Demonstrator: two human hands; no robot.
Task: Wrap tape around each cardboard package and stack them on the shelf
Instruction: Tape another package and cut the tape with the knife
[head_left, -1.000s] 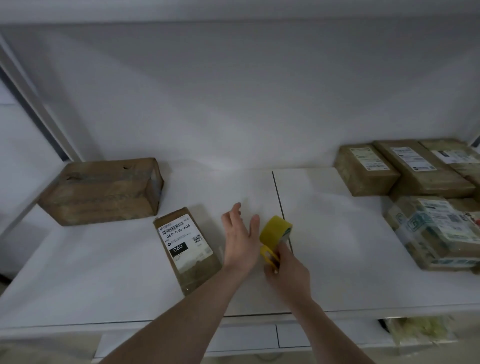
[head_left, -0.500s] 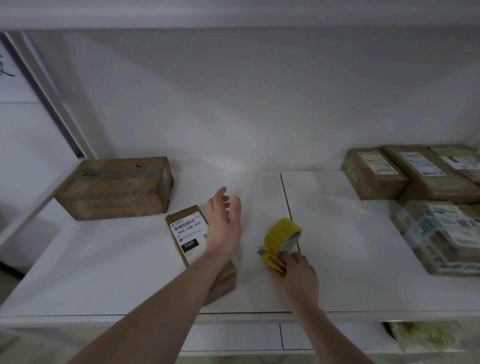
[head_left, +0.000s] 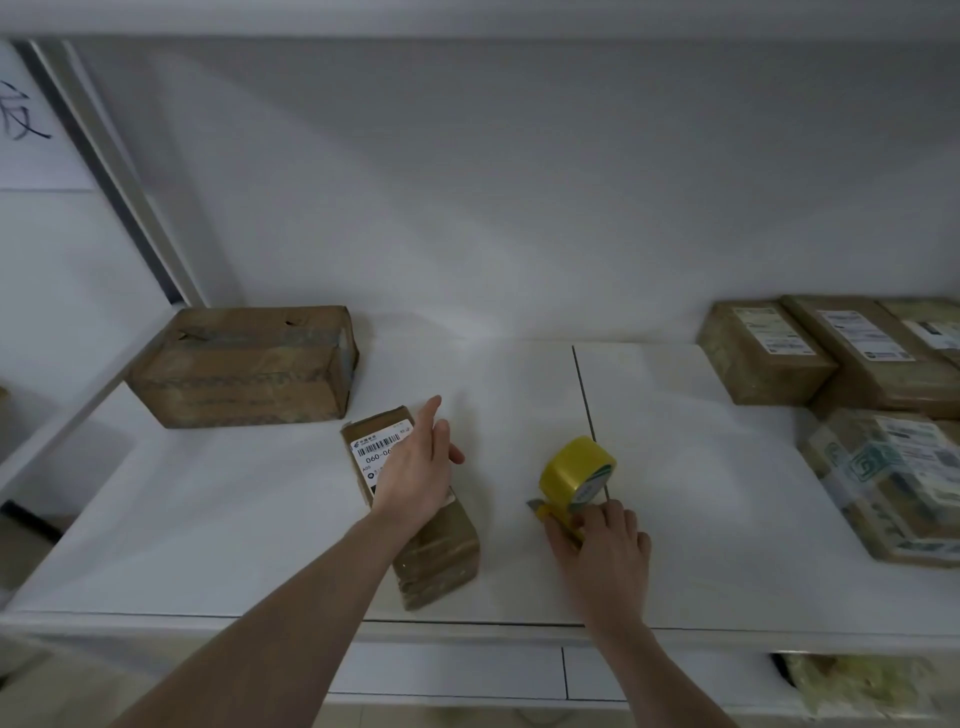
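The small cardboard package (head_left: 415, 519) lies near the shelf's (head_left: 727, 519) front edge, under the left hand (head_left: 415, 473), whose fingers (head_left: 431, 415) are straight. It looks light and stiff, best grasped across its long sides, while the right hand (head_left: 602, 540) grips the yellow tape dispenser (head_left: 571, 478)

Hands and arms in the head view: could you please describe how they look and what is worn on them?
Both forearms are bare, with no sleeves showing. The left hand and right hand wear no gloves, and no rings, watch or bracelet show.

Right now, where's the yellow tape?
In the head view, the yellow tape roll sits on the white shelf, right of center, held by the right hand, beside the small labelled package.
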